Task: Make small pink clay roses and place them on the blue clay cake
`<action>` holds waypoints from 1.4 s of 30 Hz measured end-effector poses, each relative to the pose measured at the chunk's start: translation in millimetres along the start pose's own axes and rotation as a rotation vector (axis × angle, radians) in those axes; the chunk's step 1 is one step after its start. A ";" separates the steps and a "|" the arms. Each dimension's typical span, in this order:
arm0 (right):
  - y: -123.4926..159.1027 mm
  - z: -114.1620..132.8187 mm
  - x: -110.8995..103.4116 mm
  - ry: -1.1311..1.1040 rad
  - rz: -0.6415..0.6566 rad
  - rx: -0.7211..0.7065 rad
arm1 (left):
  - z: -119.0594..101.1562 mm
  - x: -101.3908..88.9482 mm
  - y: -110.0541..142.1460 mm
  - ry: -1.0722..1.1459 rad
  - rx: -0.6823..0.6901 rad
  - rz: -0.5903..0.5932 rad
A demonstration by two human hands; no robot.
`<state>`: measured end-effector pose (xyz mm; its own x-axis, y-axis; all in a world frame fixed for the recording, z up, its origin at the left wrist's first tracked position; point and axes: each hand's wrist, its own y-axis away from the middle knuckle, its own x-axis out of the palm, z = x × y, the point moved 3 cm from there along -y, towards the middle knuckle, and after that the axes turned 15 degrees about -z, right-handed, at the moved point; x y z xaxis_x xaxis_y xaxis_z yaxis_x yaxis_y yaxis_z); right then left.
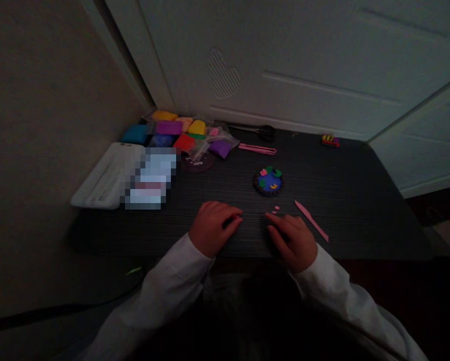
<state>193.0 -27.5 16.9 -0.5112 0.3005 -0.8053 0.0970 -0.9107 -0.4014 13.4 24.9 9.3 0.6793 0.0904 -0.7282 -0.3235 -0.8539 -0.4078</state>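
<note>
Over the front part of the dark table, my left hand (216, 228) has its thumb and index fingertips brought together; what lies between them, if anything, is too small to make out. To its right, my right hand (294, 242) reaches forward with the index finger stretched out and the thumb apart from it. That fingertip is close to a small pink clay piece (274, 212), with another pink piece (277, 207) just beyond. Behind them sits a round clay pond (270, 180) with a dark rim, blue middle, green pads and a pink flower. A pink modelling knife (311, 221) lies beside my right hand.
Pink tweezer-like tools (257, 149) and black-handled scissors (266, 132) lie toward the back. Several bags of coloured clay (168, 127) are heaped at the back left, near a white case (110, 175) and a blurred-out screen (152, 178). A small colourful object (330, 141) stands back right.
</note>
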 end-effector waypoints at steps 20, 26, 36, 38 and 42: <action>-1.8 -9.1 -4.6 -1.107 -0.115 0.915 | -0.2 0.1 0.4 0.008 0.007 0.001; -5.2 -10.6 -6.4 -0.892 -0.093 0.816 | 0.5 -0.4 0.6 0.009 0.005 -0.008; -15.2 -11.6 -2.2 -0.050 0.000 -0.164 | -1.5 -0.5 0.1 0.003 -0.008 0.000; -14.8 -14.2 -2.3 0.005 0.035 -0.226 | -1.2 -0.4 0.0 -0.002 -0.006 0.007; -11.0 -23.8 -3.9 0.045 0.075 -0.251 | -1.1 -0.2 -0.1 -0.003 -0.001 0.011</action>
<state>214.2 -11.9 14.1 -0.4563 0.2527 -0.8532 0.3450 -0.8336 -0.4314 14.0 24.5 10.1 0.6739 0.0829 -0.7342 -0.3298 -0.8555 -0.3993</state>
